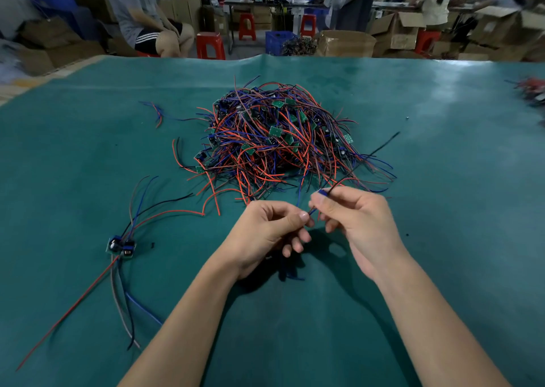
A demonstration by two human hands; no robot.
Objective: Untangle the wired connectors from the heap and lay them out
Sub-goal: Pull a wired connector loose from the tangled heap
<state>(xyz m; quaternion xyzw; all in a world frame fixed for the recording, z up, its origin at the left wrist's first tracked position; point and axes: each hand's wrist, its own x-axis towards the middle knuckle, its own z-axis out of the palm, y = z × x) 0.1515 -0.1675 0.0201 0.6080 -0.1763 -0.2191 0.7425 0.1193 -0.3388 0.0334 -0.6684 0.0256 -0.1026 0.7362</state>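
Green mat [88, 150], centre: heap [283, 139]; my left hand [271, 230] and right hand [354, 218] pinch one light, limp wired connector [322, 192], best gripped at its board.

red-blue-black wire heap [280, 139], teal mat [88, 150]

Factory workshop: cardboard boxes [398, 30], red stools [210, 44], workbenches [265, 5].
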